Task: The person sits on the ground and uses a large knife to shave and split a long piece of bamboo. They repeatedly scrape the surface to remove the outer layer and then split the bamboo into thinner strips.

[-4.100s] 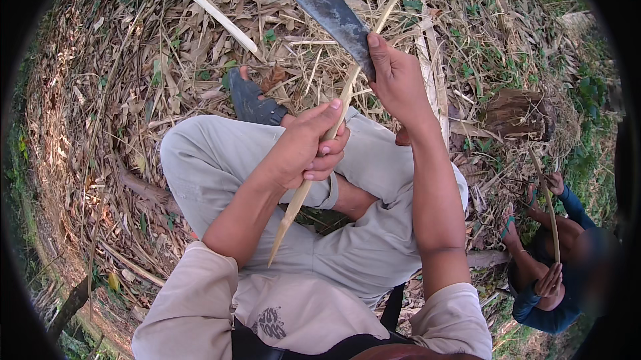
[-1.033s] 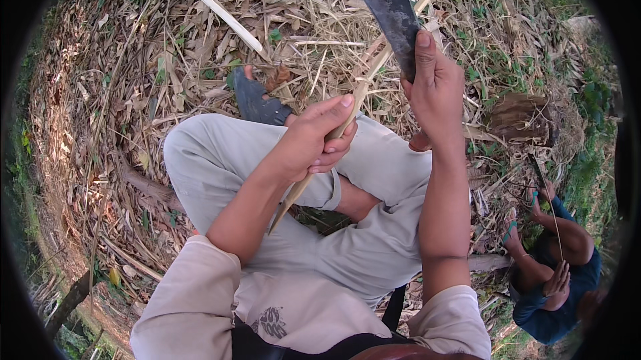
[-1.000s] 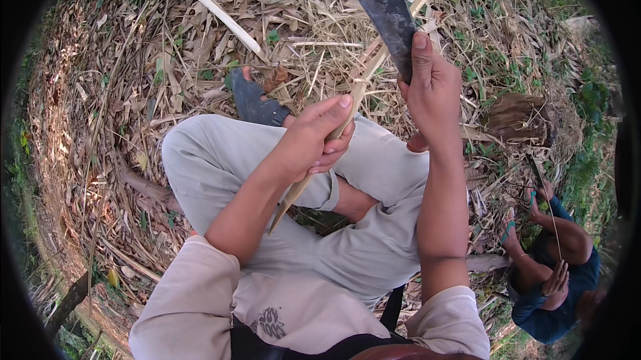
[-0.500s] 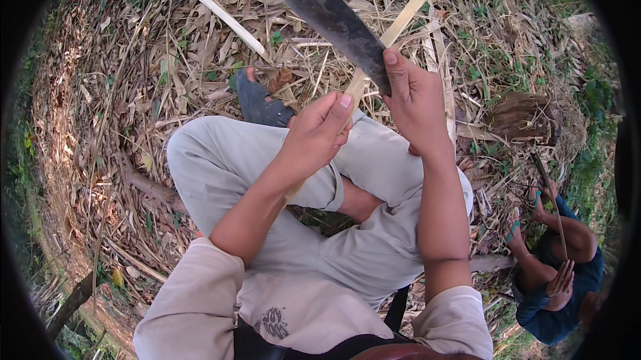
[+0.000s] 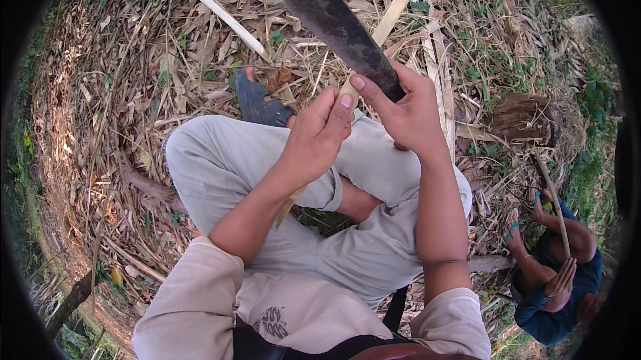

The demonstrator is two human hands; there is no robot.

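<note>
My left hand (image 5: 315, 136) is closed around a long pale wooden strip (image 5: 400, 7), thumb on top. Beyond the hand the strip slants up to the right, widening toward the top edge; its near end pokes out under my left wrist. In my right hand (image 5: 412, 111) is a machete (image 5: 337, 26), its dark, worn blade pointing up and left. The blade crosses over the strip and hides part of it. My right thumb presses near the strip beside my left thumb, so the two hands almost touch. The machete's handle is hidden in my grip.
My crossed legs in light trousers (image 5: 227, 153) lie under my hands, with a dark sandal (image 5: 259, 103) beyond. Other pale strips (image 5: 214, 6) rest on dry leaves. At the right are a cut stump (image 5: 524, 118) and a seated person (image 5: 567, 273) holding a thin stick (image 5: 555, 203).
My right hand has slid down and left along the strip, its thumb now beside my left thumb. The strip's far part has shifted slightly left. The other person's stick has changed its angle slightly.
</note>
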